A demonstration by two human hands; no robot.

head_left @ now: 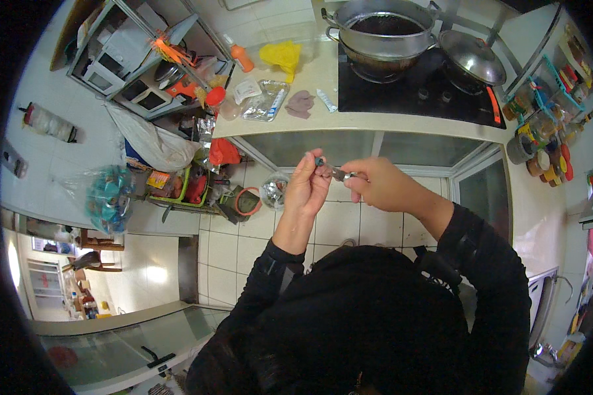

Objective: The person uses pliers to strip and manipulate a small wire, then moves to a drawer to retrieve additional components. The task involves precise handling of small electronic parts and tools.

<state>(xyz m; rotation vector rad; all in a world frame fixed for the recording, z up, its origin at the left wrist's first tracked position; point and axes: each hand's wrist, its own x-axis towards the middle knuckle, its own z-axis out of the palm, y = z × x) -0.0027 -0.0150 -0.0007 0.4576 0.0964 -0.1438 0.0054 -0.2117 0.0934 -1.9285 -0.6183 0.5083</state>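
My left hand (308,182) is raised in the middle, fingers closed on a small teal object (319,162), too small to name. My right hand (368,184) grips a short metal tool (339,174) that reaches toward the teal object; I cannot tell whether they touch. Beyond my hands, on the pale counter (441,131), lie a yellow plastic bag (282,59), a foil tray (267,105), a greyish pink cloth (300,103) and a white tube (327,99).
A black cooktop (402,99) carries a large steel pot (382,49) and a lidded pan (468,56). Shelves (92,79) stand left, jars (547,158) right. A green basket (168,201) and a bin (274,192) sit low at the left; a glass door (112,352) is behind.
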